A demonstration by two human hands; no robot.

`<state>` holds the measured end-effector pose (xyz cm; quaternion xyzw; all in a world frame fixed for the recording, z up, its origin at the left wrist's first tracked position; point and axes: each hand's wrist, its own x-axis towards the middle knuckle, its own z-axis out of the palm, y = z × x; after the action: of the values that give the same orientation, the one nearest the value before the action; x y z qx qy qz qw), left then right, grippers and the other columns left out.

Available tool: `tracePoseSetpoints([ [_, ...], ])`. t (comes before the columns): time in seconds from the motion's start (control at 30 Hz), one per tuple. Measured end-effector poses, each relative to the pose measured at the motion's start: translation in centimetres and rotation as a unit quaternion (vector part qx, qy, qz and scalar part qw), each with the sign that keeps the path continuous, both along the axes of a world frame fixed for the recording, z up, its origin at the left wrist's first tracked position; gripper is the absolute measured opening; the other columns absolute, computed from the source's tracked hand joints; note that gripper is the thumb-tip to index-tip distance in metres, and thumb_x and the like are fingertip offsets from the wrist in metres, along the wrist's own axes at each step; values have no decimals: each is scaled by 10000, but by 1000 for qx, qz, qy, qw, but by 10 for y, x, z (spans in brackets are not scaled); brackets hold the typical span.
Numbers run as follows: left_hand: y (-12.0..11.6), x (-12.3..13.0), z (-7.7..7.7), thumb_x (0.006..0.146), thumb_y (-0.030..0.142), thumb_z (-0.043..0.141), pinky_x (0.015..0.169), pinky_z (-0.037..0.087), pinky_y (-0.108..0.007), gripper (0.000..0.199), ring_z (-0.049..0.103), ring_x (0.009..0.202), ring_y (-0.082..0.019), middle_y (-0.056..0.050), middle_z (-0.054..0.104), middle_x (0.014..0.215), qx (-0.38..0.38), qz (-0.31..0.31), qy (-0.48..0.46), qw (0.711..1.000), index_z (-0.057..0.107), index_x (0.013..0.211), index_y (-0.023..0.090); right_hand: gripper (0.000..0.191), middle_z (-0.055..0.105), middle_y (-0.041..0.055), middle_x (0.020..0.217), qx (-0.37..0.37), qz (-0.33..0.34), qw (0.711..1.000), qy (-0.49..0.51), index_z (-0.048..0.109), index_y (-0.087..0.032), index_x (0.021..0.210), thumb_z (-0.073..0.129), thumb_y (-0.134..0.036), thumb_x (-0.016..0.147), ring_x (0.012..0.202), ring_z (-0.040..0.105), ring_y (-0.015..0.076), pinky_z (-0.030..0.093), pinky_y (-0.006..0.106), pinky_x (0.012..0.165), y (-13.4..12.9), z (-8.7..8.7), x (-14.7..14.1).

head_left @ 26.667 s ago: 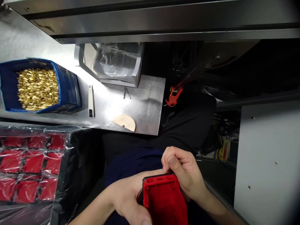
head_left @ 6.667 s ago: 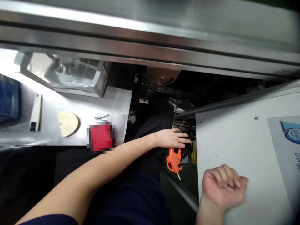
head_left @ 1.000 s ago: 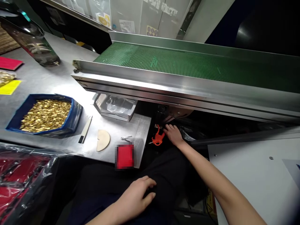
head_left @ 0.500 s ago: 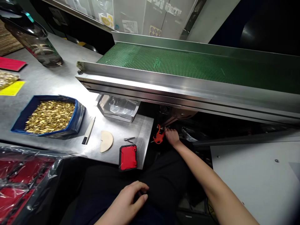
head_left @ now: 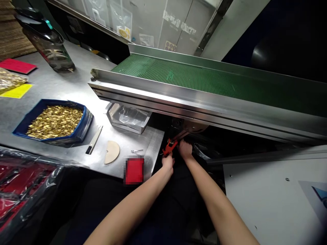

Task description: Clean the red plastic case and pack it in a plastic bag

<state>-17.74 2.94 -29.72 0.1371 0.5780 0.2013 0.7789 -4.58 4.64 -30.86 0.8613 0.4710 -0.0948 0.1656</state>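
My left hand is closed at the lower end of a small orange piece with hooked, irregular edges, in the dark gap past the table's corner. Just right of that piece, my right hand is closed, its fingertips hidden, so what it grips cannot be made out. A brownish metal bar slopes down to the orange piece from a machine part under the conveyor. On the near table corner lie a red case, blurred in part, and a small metal tool.
The green conveyor runs above my hands, its metal side close over them. On the table stand a blue bin of brass-coloured pieces, a clear tray, a brush-like tool and a beige half-disc. A white panel lies right.
My left hand has moved from over my lap, up and right, and closed on the orange piece. That piece has tilted. My right hand stays near it, and the view has shifted slightly.
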Motion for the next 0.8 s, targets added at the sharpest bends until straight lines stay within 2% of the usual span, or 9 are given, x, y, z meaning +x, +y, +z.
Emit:
tracePoseSetpoints([
  [0.17,14,2,-19,1019,372,634,868,626,-429,370,689,1048,-239,-112,653,1296,28,-5,24,999,600,1330,176,402,663,108,1287,-9,-99,994,35,626,-161,1300,651,-427,1000,1109,675,242,593,465,953,-3,1,21],
  [0.3,4,2,-12,1020,391,627,855,619,-421,356,686,1026,-233,-108,657,1269,55,-75,43,995,611,1299,170,396,660,108,1287,-7,-159,985,72,629,-159,1291,655,-425,998,1109,673,241,594,462,950,-5,0,38],
  [0.43,-27,-29,22,987,301,667,783,574,-343,232,669,833,-178,-59,711,1010,114,-204,15,972,685,1148,135,381,667,109,1271,4,-201,974,110,638,-155,1272,654,-421,999,1096,676,235,596,452,945,-7,-1,50],
  [0.5,-38,-65,49,896,228,757,743,524,-290,137,637,735,-159,-22,708,824,164,-278,-31,946,755,994,134,365,676,105,1254,13,-212,969,129,648,-155,1252,648,-422,1003,1085,680,230,596,448,944,-9,-2,53],
  [0.57,-39,-110,78,865,273,780,715,503,-277,134,640,706,-168,-18,715,740,205,-342,-76,914,783,838,141,358,681,100,1241,29,-214,965,146,650,-157,1246,640,-425,1008,1081,682,229,595,452,946,-11,-2,54],
  [0.6,-33,-132,91,907,343,733,703,497,-275,212,650,723,-176,-27,735,769,237,-369,-87,895,791,840,151,361,682,98,1239,39,-214,964,152,649,-160,1251,635,-428,1010,1084,682,230,593,457,949,-12,-2,54],
  [0.67,-7,-172,113,1005,425,578,734,499,-267,336,672,802,-185,-29,754,841,385,-400,-25,831,794,928,180,371,683,95,1243,63,-211,962,160,643,-167,1267,620,-441,1017,1092,681,233,589,467,959,-14,-2,52],
  [0.73,34,-198,124,1030,438,514,704,505,-263,384,672,776,-189,-20,734,792,485,-352,98,794,760,872,188,382,685,95,1246,88,-207,961,162,643,-172,1271,602,-461,1024,1097,680,233,582,474,972,-14,0,48],
  [0.8,85,-208,124,1045,407,469,743,537,-266,367,706,827,-196,-22,760,852,561,-305,243,730,740,903,205,393,694,94,1224,110,-201,961,156,650,-169,1257,586,-482,1028,1087,684,231,574,479,981,-13,4,42],
])
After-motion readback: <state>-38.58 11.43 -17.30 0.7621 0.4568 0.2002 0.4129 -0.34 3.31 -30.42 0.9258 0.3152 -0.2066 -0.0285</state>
